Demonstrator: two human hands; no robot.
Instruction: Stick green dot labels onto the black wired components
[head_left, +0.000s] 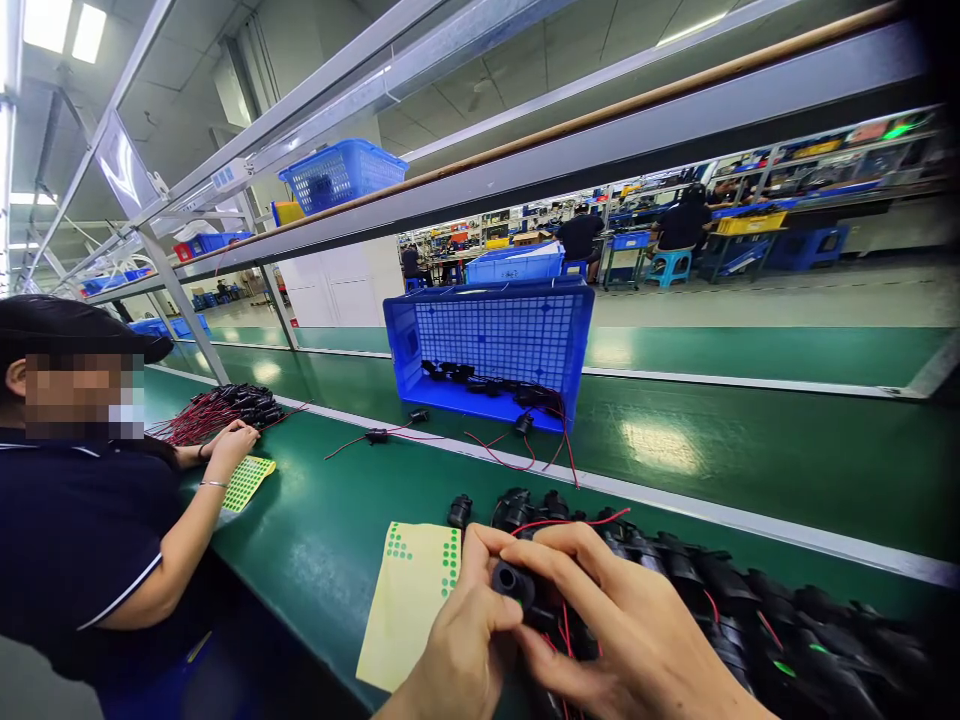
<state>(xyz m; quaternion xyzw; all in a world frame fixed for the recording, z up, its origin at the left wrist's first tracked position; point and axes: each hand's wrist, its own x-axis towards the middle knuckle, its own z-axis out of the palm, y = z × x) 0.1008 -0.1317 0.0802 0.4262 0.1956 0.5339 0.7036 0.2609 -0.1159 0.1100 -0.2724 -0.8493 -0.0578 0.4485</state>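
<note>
Between my two hands is a small black cylindrical part [513, 585] with a round hole in its end facing me. My left hand [461, 640] pinches it from the left, the thumb lying near a bit of green on its side. Fingers of my right hand [630, 620] close around it from the right and hide much of its body. A pale yellow sticker sheet [401, 610] with several green dots lies left of my left hand. Beyond and to the right of my hands, many similar black parts [675, 565] with red wires lie piled, some bearing green dots.
A blue crate [581, 350] lies on its side across the bench, black wired parts inside and a few spilling out. At left a co-worker [75, 540] sits by another sticker sheet [247, 482] and a wired pile [240, 405]. A shelf rail [525, 170] crosses above.
</note>
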